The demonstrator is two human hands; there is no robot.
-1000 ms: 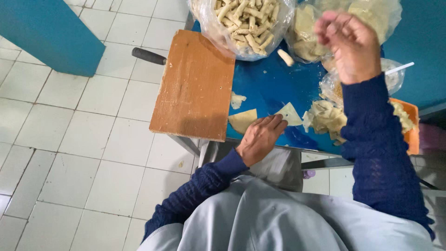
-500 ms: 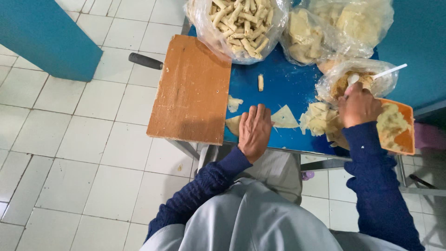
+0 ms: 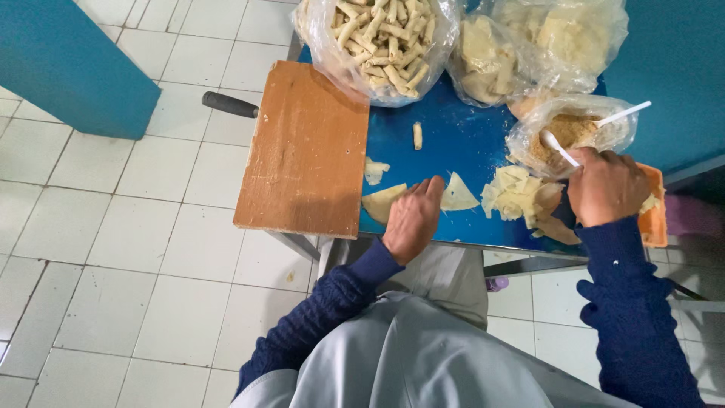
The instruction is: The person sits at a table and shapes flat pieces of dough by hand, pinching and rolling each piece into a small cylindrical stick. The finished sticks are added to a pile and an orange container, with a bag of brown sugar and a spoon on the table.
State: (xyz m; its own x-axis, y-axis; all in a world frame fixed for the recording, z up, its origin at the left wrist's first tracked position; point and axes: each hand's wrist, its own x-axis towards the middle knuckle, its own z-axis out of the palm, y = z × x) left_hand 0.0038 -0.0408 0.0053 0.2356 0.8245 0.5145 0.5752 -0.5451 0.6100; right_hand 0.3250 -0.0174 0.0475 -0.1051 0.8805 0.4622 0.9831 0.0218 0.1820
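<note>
1. Centrally, the left hand point(image 3: 411, 219) lies flat and unclenched, palm down, on the blue table point(image 3: 453, 136), grasping nothing; its fingertips rest between two triangular dough wrappers point(image 3: 459, 194), one on each side.
2. To the right, the right hand point(image 3: 608, 185) is clenched around the handle of a white plastic spoon point(image 3: 559, 147), whose bowl sits in a clear bag of brownish filling point(image 3: 570, 132).
3. A second white spoon point(image 3: 623, 113) stands in the same bag, its handle pointing up and to the right.
4. Between the two hands lies a loose pile of wrappers point(image 3: 517, 193), near the front edge of the table.
5. A single finished roll point(image 3: 418, 136) lies alone on the table, apart from both hands.
6. At the far edge, a bag of finished rolls point(image 3: 381, 41) stands beside bags of pale dough sheets point(image 3: 529, 45).
7. A wooden board point(image 3: 306, 151) overhangs the table's left side; a black handle point(image 3: 230, 104) protrudes beyond it.
8. An orange tray point(image 3: 655, 219) shows partly behind the right hand.
</note>
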